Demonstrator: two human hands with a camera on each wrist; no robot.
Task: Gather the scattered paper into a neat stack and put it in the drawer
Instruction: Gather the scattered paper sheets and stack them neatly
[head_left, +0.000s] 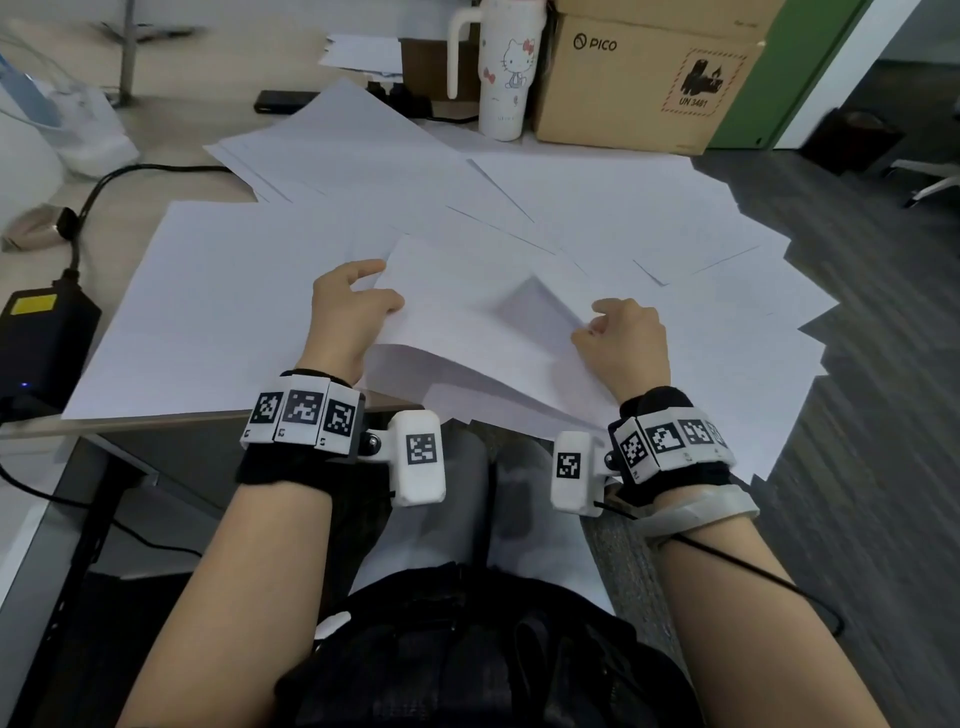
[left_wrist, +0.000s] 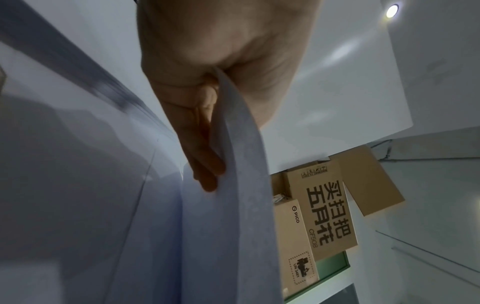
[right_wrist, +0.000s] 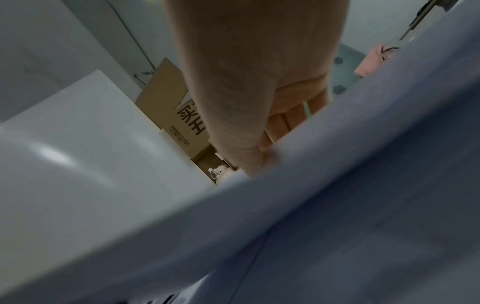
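Both forearms are extended over the desk edge (head_left: 156, 421), where a few gathered sheets (head_left: 467, 322) are pinched by the left hand (head_left: 348, 312) and right hand (head_left: 623, 343), presumably for squaring, amid scattered paper (head_left: 597, 208).

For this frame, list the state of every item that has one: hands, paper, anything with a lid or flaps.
Left hand: grips the left edge of the gathered sheets.
Right hand: pinches the right edge of the same sheets.
Gathered white paper sheets: lifted, bowed, edges uneven.
Scattered white paper sheets: flat, spread overlapping across the desk.
White cartoon-cat tumbler: upright.
Brown cardboard PICO box: upright; closed or open cannot be told.
Drawer: not in view.
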